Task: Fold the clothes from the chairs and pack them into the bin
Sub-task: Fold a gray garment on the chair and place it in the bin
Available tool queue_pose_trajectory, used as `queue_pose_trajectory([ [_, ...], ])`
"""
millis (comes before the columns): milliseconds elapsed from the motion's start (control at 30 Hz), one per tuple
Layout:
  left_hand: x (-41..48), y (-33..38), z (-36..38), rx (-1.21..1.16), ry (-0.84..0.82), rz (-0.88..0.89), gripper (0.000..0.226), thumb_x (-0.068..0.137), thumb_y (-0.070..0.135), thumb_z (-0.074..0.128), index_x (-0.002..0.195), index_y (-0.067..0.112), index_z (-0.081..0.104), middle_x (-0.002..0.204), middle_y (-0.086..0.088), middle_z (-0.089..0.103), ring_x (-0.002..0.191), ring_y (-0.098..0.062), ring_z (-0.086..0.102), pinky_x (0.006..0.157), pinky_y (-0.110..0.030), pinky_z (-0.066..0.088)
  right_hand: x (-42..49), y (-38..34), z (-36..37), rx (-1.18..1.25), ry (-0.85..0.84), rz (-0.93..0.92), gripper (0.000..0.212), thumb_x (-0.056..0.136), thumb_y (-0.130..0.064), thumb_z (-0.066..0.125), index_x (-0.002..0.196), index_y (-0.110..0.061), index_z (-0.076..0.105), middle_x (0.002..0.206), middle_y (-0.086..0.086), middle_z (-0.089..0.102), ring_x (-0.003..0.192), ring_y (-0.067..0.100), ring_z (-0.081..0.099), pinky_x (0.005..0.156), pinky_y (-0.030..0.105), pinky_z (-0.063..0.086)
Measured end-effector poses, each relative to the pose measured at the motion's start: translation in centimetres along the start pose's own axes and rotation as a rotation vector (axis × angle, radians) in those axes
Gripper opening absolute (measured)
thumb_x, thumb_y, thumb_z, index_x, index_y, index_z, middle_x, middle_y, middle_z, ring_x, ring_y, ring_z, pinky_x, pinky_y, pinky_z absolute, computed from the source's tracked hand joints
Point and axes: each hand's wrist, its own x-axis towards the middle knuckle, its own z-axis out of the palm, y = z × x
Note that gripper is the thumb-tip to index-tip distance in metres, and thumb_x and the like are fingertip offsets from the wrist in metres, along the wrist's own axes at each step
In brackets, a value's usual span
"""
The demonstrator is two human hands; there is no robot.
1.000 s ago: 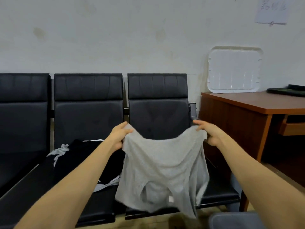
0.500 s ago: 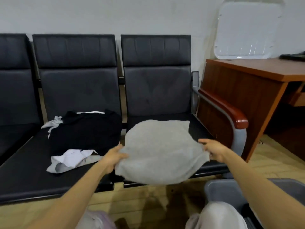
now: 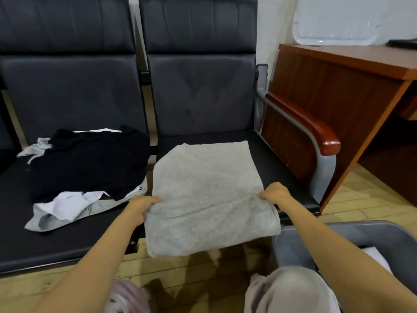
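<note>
A grey garment lies spread on the right chair seat, its near part hanging over the seat's front edge. My left hand grips its left side and my right hand grips its right side. On the middle chair seat lies a crumpled black garment on top of white and grey clothes. A grey bin stands on the floor at the lower right, under my right forearm, with something white inside.
A chair armrest with a red-brown wooden top borders the right seat. Beyond it stands a wooden desk with a white tray leaning on the wall. My knees are at the bottom edge above the wooden floor.
The grey garment, held up in the air a second ago, has come down and now lies flat on the right seat. Both hands kept their grip and the view tilted downward.
</note>
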Motion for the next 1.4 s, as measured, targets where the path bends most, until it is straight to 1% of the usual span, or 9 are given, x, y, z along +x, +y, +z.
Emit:
queue_pose_trajectory([
  [67, -0.2, 0.7, -0.5, -0.028, -0.002, -0.01, 0.014, 0.085, 0.004, 0.068, 0.082, 0.009, 0.056, 0.093, -0.016, 0.063, 0.08, -0.031, 0.06, 0.083, -0.048, 0.05, 0.5, -0.4, -0.1, 0.167, -0.031, -0.003, 0.029, 0.088, -0.017, 0.063, 0.065, -0.01, 0.046, 0.071, 0.007, 0.049, 0.066, 0.02, 0.049, 0.057, 0.028, 0.039],
  [200, -0.4, 1.3, -1.0, -0.061, -0.039, -0.003, 0.031, 0.081, 0.014, 0.075, 0.108, 0.007, 0.062, 0.105, -0.014, 0.065, 0.102, -0.032, 0.061, 0.085, -0.046, 0.05, 1.1, -0.4, -0.8, 0.794, -0.011, -0.062, 0.02, 0.088, -0.018, 0.064, 0.076, -0.014, 0.049, 0.094, 0.016, 0.055, 0.091, 0.03, 0.056, 0.085, 0.043, 0.047],
  [333, 0.0, 1.4, -1.1, -0.257, -0.029, 0.088, 0.029, 0.087, 0.015, 0.061, 0.114, 0.005, 0.064, 0.111, -0.013, 0.066, 0.098, -0.029, 0.062, 0.079, -0.04, 0.05, 0.8, -0.2, -0.8, 0.741, -0.053, -0.026, 0.015, 0.088, -0.014, 0.066, 0.087, -0.012, 0.051, 0.091, 0.013, 0.056, 0.08, 0.027, 0.056, 0.068, 0.034, 0.047],
  [433, 0.4, 1.1, -1.1, -0.288, 0.004, 0.086, 0.03, 0.084, 0.008, 0.056, 0.113, 0.003, 0.059, 0.115, -0.02, 0.062, 0.087, -0.03, 0.062, 0.071, -0.039, 0.051, 0.9, 0.0, -0.5, 0.548, -0.017, -0.039, 0.014, 0.092, -0.01, 0.061, 0.105, -0.013, 0.059, 0.106, 0.013, 0.062, 0.093, 0.03, 0.062, 0.079, 0.043, 0.054],
  [567, -0.5, 0.9, -0.4, -0.144, -0.055, 0.188, 0.051, 0.091, 0.003, 0.059, 0.137, 0.02, 0.045, 0.125, -0.01, 0.055, 0.091, -0.024, 0.061, 0.072, -0.036, 0.051, 0.1, -0.8, -1.2, 0.769, -0.039, -0.089, 0.03, 0.098, -0.003, 0.045, 0.103, -0.019, 0.069, 0.11, 0.009, 0.063, 0.095, 0.026, 0.062, 0.076, 0.043, 0.055],
  [700, -1.7, 1.5, -0.6, -0.204, -0.104, 0.326, 0.037, 0.093, 0.004, 0.057, 0.129, 0.013, 0.059, 0.125, -0.01, 0.062, 0.102, -0.021, 0.064, 0.082, -0.032, 0.052, -1.0, -1.8, -2.6, 0.895, -0.039, -0.177, 0.037, 0.1, -0.007, 0.041, 0.095, -0.023, 0.074, 0.115, 0.006, 0.065, 0.106, 0.025, 0.061, 0.085, 0.037, 0.052],
  [967, -7.1, 4.4, -0.1, -0.057, -0.01, 0.658, 0.041, 0.099, 0.007, 0.047, 0.139, 0.017, 0.049, 0.14, 0.0, 0.05, 0.114, -0.008, 0.05, 0.089, -0.018, 0.043, -4.9, -4.3, -7.8, 0.129, 0.359, -0.459, 0.045, 0.097, 0.005, 0.031, 0.1, -0.019, 0.069, 0.128, 0.005, 0.057, 0.102, 0.03, 0.059, 0.082, 0.036, 0.05],
  [1167, -13.8, 9.7, -1.4, -0.227, -0.166, 0.696, 0.046, 0.099, 0.012, 0.049, 0.144, 0.019, 0.042, 0.139, -0.006, 0.051, 0.117, -0.022, 0.057, 0.086, -0.032, 0.052, -12.9, -7.6, -13.7, 1.079, 0.043, -0.465, 0.031, 0.096, 0.001, 0.042, 0.103, -0.008, 0.07, 0.109, 0.018, 0.066, 0.087, 0.023, 0.065, 0.067, 0.028, 0.052],
  [1400, -22.2, 17.0, -3.5, -0.326, -0.239, 0.878, 0.041, 0.095, 0.012, 0.056, 0.136, 0.016, 0.052, 0.124, -0.002, 0.062, 0.103, -0.014, 0.064, 0.075, -0.028, 0.055, -19.1, -9.6, -20.9, 1.207, 0.073, -0.65, 0.03, 0.094, -0.006, 0.052, 0.113, -0.023, 0.068, 0.108, 0.001, 0.069, 0.093, 0.015, 0.067, 0.066, 0.022, 0.054],
])
